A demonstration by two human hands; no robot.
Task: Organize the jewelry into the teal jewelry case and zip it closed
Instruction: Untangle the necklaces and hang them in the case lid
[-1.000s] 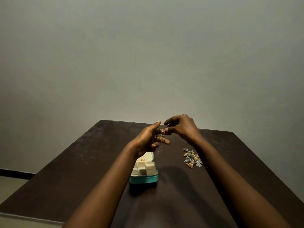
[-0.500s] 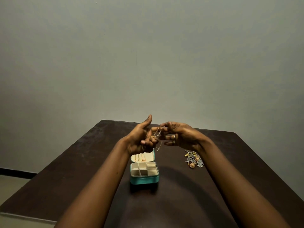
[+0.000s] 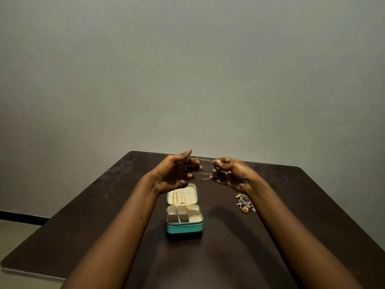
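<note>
Gold chain (image 3: 205, 160), thin, strung between left hand (image 3: 175, 174) and right hand (image 3: 231, 174) pinch grips.

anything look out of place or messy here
Only the small heap of gold and silver jewelry, loose on the dark wooden table, right of the open teal jewelry case. Nothing looks spilled or damaged.

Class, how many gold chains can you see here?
3. The left lid chain and right lid chain hang inside the open teal case; the held chain stretches between the left hand and right hand. The jewelry pile may hide more.
</note>
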